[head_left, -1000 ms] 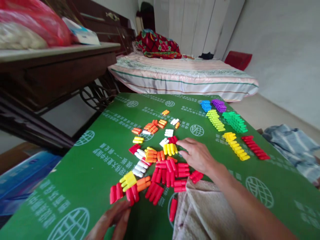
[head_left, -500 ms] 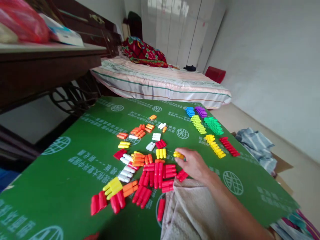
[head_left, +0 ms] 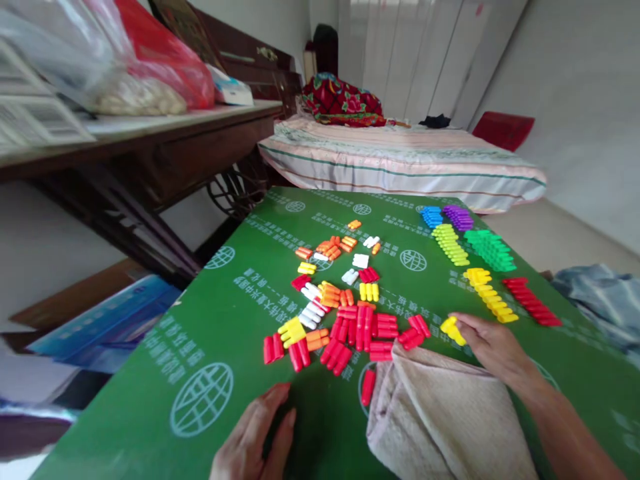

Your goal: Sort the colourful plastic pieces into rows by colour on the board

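Note:
Between the thumb and fingers of my right hand (head_left: pixel 493 343) is a yellow plastic block (head_left: pixel 453 331) with rounded prongs, held just over the green board (head_left: pixel 240 320). My left hand (head_left: pixel 255 433) rests near the board's front edge, holding nothing, with thumb and forefinger apart. Ahead of it lies a loose spread of similar blocks: red blocks (head_left: pixel 336 356), a yellow-green block (head_left: pixel 292 331), orange blocks (head_left: pixel 317 339) and white blocks (head_left: pixel 311 314). A folded beige cloth (head_left: pixel 445 413) lies between my hands, its top corner close to the red blocks.
Along the board's right side stand rows of blocks: yellow (head_left: pixel 493 297), red (head_left: pixel 531 301), green (head_left: pixel 490 250), lime (head_left: pixel 449 245), blue (head_left: pixel 431 217) and purple (head_left: pixel 457 217). A bed (head_left: pixel 400 160) is beyond the board. A dark table (head_left: pixel 200 147) with bags stands left.
My right hand has moved right, carrying the yellow block toward the yellow row. My left hand has come into view at the front. The camera has turned left.

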